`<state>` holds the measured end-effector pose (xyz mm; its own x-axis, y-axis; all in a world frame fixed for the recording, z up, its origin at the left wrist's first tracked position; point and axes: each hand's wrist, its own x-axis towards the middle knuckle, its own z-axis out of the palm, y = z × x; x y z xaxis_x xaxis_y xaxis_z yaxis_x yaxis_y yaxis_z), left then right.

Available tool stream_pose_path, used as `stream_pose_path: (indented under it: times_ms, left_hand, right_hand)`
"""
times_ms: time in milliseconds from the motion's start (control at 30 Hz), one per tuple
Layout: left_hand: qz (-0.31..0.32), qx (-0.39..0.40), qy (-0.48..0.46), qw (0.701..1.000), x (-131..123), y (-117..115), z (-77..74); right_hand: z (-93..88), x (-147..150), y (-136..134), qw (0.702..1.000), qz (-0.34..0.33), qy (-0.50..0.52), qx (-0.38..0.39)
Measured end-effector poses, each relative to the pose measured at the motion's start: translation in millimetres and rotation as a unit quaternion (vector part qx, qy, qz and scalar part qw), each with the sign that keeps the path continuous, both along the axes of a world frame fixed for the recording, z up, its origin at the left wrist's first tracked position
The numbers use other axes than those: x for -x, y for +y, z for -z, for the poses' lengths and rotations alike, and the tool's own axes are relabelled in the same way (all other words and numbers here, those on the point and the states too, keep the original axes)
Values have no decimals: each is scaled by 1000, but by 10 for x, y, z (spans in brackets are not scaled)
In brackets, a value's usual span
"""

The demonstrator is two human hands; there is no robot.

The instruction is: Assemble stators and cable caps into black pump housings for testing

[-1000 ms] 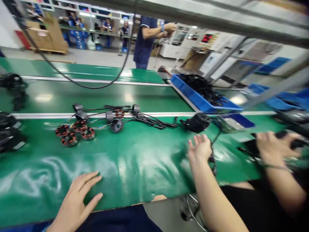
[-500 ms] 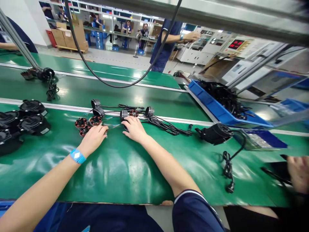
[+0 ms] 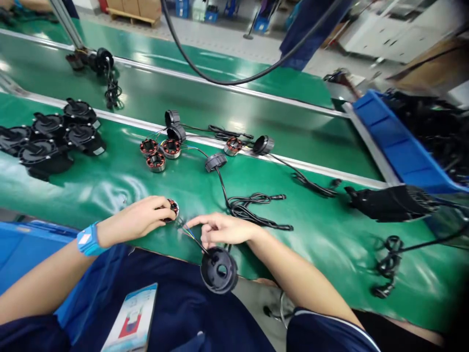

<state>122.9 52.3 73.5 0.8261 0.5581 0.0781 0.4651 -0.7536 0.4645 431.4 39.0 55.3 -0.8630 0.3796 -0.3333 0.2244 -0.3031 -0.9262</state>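
Note:
My left hand [image 3: 146, 215] has its fingers closed around a small motor stator [image 3: 173, 209] with copper windings, low over the front of the green bench. Thin coloured wires [image 3: 189, 231] run from the stator side toward a black cable. My right hand [image 3: 229, 229] holds that cable between curled fingers, its index finger stretched along the wires. Below it, a round black end cap [image 3: 210, 279] with a hole hangs at the bench's front edge. Farther back lie several stators [image 3: 156, 162], black caps [image 3: 216, 161] and a coiled black cable [image 3: 245, 208].
Several black motor housings [image 3: 78, 137] stand at the left. To the right lie a black motor unit [image 3: 388, 203] and a bundled power cord [image 3: 388, 259]. A blue bin [image 3: 388, 132] full of black parts sits at the back right. A black cable [image 3: 234, 82] droops overhead.
Both hands have come back toward my body from the row of parts, bringing a stator and a wired cap along. My view has tilted downward.

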Motion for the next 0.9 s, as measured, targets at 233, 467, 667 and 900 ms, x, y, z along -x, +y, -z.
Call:
stream_pose_path:
  times_ms: [233,467,667,900]
  left_hand:
    - [18,-31,-17,999,20,8,27]
    - [16,1,-54,998,26,13,55]
    - [-165,-130,-10,978,519,418,-186]
    - [-262,-194,97,940,1226,1631,-75]
  right_hand:
    - [171,370,-203,968,218,48,118]
    - [223,474,-208,920,342,45,187]
    - [137,345,50,945,277,-51,-165]
    - [81,508,332,919,156,-69,-354]
